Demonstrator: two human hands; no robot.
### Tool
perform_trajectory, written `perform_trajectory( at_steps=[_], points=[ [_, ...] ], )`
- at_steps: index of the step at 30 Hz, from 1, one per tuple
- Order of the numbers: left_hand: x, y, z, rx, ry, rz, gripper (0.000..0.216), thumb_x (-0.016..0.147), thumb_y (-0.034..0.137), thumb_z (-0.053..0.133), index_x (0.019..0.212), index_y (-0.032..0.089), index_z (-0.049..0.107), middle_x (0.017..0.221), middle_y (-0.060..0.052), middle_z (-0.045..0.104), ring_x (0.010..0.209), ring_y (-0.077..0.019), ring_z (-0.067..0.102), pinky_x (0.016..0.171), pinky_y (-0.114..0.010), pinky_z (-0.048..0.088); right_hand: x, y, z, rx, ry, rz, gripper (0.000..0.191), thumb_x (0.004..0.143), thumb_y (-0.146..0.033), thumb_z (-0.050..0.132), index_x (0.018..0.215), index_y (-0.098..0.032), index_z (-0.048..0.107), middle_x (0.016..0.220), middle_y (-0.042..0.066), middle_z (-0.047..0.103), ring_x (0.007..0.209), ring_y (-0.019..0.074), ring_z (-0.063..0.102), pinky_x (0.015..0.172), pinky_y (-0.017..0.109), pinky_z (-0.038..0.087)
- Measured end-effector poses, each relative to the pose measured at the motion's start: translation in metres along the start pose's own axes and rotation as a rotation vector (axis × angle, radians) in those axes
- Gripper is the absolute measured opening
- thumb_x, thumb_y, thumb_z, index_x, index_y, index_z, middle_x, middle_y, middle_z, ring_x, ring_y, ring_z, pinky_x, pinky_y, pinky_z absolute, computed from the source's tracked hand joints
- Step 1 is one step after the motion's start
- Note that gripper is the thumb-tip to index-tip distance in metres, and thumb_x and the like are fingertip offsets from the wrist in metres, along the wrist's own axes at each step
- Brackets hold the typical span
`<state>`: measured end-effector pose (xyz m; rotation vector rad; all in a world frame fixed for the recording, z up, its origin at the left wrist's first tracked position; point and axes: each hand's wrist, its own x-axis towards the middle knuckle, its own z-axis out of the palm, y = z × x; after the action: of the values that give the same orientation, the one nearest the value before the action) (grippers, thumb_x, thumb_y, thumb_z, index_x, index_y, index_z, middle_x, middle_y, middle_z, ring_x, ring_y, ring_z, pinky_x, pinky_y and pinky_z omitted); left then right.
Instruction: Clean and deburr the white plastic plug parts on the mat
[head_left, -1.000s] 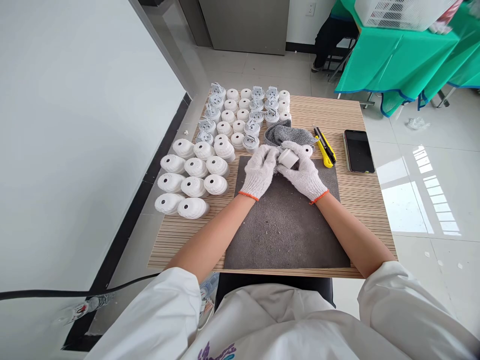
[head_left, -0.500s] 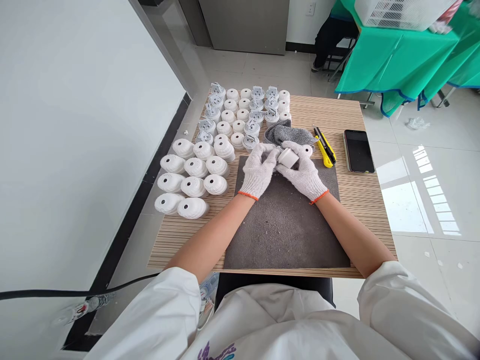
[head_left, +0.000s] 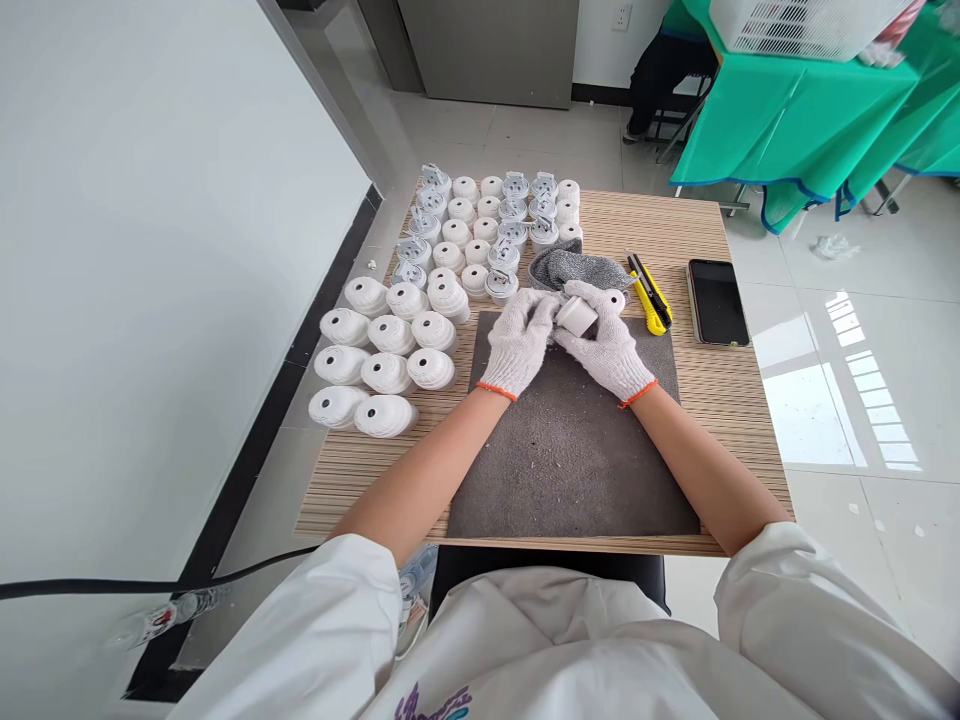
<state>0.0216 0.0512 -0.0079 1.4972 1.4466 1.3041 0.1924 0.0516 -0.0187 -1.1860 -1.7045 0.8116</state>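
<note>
Both of my hands wear white knit gloves with orange cuffs and meet over the top of a dark mat point(head_left: 570, 450). My right hand point(head_left: 604, 342) is closed around a smooth white plastic piece point(head_left: 577, 316), tilted between thumb and fingers. My left hand point(head_left: 519, 335) has its fingers pinched together at the piece's left edge. A bit of grey fuzz shows under those fingertips, but what they grip is hidden. Just behind the hands lies a crumpled grey cloth point(head_left: 577, 267). A small white ribbed part point(head_left: 615, 301) stands beside my right fingers.
Rows of white ribbed plastic parts point(head_left: 390, 335) and parts with grey socket-like tops point(head_left: 425, 227) fill the table's left side. A yellow utility knife point(head_left: 651, 295) and a phone point(head_left: 718, 303) lie at right. Beyond, a person's leg point(head_left: 654, 80) shows beside a green-covered table point(head_left: 787, 120).
My left fingers have shifted slightly against the white piece. My right hand and the objects on the table look the same.
</note>
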Motion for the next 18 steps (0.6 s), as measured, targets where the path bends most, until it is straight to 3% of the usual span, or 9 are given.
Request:
perform_trajectory(
  at_steps=[8, 12, 18],
  points=[
    [-0.001, 0.000, 0.000, -0.005, 0.025, 0.010, 0.013, 0.110, 0.030, 0.068, 0.102, 0.026, 0.077, 0.105, 0.000, 0.082, 0.096, -0.0166, 0.075, 0.090, -0.029, 0.061, 0.000, -0.002, -0.001, -0.001, -0.005, 0.000, 0.066, 0.086, -0.034, 0.079, 0.150, -0.033, 0.065, 0.156, 0.004, 0.070, 0.149, 0.0307, 0.066, 0.135, 0.056, 0.049],
    [-0.001, 0.000, -0.002, 0.105, -0.011, 0.037, 0.026, 0.117, 0.031, 0.056, 0.097, 0.026, 0.073, 0.101, -0.001, 0.079, 0.098, -0.0188, 0.076, 0.098, -0.034, 0.061, 0.000, 0.004, 0.001, 0.015, -0.004, -0.022, 0.066, 0.085, -0.031, 0.077, 0.150, -0.035, 0.066, 0.156, 0.001, 0.069, 0.150, 0.0292, 0.065, 0.137, 0.055, 0.047],
    [-0.001, -0.002, -0.004, 0.170, -0.036, 0.041, 0.027, 0.117, 0.029, 0.050, 0.099, 0.026, 0.070, 0.102, -0.001, 0.079, 0.100, -0.0199, 0.075, 0.100, -0.037, 0.059, 0.000, 0.012, 0.002, 0.034, -0.011, -0.025, 0.067, 0.085, -0.025, 0.073, 0.151, -0.037, 0.066, 0.157, -0.001, 0.069, 0.151, 0.0276, 0.065, 0.136, 0.054, 0.047]
  ],
)
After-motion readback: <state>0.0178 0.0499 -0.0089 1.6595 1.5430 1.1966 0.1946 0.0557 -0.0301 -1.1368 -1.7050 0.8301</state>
